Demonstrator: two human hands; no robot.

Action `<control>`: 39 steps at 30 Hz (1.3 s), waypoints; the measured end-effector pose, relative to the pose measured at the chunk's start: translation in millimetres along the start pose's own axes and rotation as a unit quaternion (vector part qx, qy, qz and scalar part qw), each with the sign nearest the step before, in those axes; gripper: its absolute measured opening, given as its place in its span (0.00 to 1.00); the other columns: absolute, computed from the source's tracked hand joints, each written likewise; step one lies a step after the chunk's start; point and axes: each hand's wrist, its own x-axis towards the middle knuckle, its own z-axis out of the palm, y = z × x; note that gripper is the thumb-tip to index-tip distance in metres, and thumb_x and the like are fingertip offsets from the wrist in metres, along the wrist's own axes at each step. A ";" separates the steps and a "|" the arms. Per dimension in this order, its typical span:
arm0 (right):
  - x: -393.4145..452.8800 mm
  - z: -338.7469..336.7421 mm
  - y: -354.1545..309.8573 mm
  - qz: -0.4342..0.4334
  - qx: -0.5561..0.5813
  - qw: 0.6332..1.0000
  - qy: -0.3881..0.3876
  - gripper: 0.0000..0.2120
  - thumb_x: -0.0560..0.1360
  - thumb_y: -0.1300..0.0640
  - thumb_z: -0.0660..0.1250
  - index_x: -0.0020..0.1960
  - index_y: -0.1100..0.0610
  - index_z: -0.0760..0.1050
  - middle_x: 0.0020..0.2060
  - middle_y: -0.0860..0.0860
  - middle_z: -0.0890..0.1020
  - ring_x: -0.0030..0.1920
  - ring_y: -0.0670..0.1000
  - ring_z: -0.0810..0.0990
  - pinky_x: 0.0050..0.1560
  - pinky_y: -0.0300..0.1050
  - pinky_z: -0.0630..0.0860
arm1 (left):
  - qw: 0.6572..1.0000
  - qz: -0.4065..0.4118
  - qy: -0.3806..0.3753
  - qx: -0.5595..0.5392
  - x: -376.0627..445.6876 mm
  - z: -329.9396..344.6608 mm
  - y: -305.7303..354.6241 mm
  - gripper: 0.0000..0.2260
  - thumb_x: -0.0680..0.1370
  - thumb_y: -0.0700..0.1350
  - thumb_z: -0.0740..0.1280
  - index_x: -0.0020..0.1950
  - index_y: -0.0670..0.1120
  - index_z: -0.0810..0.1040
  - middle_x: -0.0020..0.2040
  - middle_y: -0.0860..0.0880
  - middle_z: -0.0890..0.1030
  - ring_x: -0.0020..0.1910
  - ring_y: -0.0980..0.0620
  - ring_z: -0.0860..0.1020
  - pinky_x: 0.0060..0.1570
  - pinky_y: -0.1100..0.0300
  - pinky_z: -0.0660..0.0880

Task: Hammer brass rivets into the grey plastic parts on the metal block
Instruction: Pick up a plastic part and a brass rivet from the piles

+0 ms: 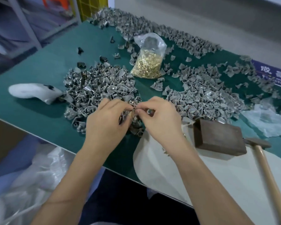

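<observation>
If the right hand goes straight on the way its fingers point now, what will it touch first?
Its fingertips point left, toward the left hand. The right hand would probably meet the left hand's fingertips almost at once; the small part pinched between them is too blurred to identify.

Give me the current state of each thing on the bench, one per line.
left hand: pinching a small grey part over the pile
right hand: pinching a small piece at its fingertips
bag of brass rivets: open, upright on the green mat
metal block: bare, nothing on it
hammer: lying unheld beside the block
grey plastic parts: loose in heaps
</observation>
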 end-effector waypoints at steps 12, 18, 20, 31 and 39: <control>21.5 11.2 -5.9 0.020 -0.051 0.998 -0.039 0.06 0.79 0.48 0.69 0.52 0.40 0.85 0.48 0.39 0.82 0.49 0.44 0.79 0.48 0.49 0.78 | 0.995 -0.091 0.024 0.027 1.3 -5.7 -23.3 0.04 0.79 0.47 0.70 0.53 0.52 0.83 0.50 0.55 0.84 0.52 0.49 0.74 0.43 0.58 0.68; -1.3 -51.1 37.9 0.065 -0.060 0.995 0.034 0.06 0.79 0.50 0.69 0.51 0.43 0.85 0.48 0.37 0.84 0.52 0.45 0.80 0.54 0.51 0.78 | 0.998 0.004 -0.044 -0.044 5.1 5.2 9.2 0.04 0.79 0.47 0.71 0.52 0.53 0.83 0.47 0.60 0.79 0.52 0.51 0.73 0.53 0.53 0.67; -11.3 -66.9 52.8 0.078 -0.109 0.991 0.021 0.05 0.79 0.50 0.70 0.51 0.44 0.85 0.48 0.40 0.84 0.56 0.50 0.78 0.59 0.49 0.73 | 0.995 0.031 -0.077 -0.051 7.3 16.1 24.0 0.04 0.78 0.49 0.70 0.52 0.55 0.83 0.47 0.61 0.78 0.53 0.54 0.70 0.52 0.58 0.59; -47.3 -103.5 87.2 0.135 -0.151 0.978 0.048 0.04 0.78 0.51 0.70 0.51 0.45 0.84 0.51 0.45 0.80 0.58 0.53 0.71 0.60 0.50 0.68 | 0.988 0.044 -0.149 0.028 41.0 64.6 70.2 0.13 0.78 0.51 0.70 0.63 0.55 0.79 0.55 0.53 0.80 0.58 0.48 0.72 0.57 0.51 0.65; -52.1 -87.0 88.8 0.152 -0.124 0.977 0.084 0.04 0.78 0.50 0.70 0.51 0.43 0.83 0.51 0.42 0.78 0.59 0.52 0.69 0.56 0.48 0.63 | 0.985 -0.018 -0.149 0.089 50.2 73.9 67.0 0.11 0.79 0.55 0.69 0.58 0.54 0.82 0.53 0.50 0.80 0.59 0.43 0.71 0.57 0.46 0.64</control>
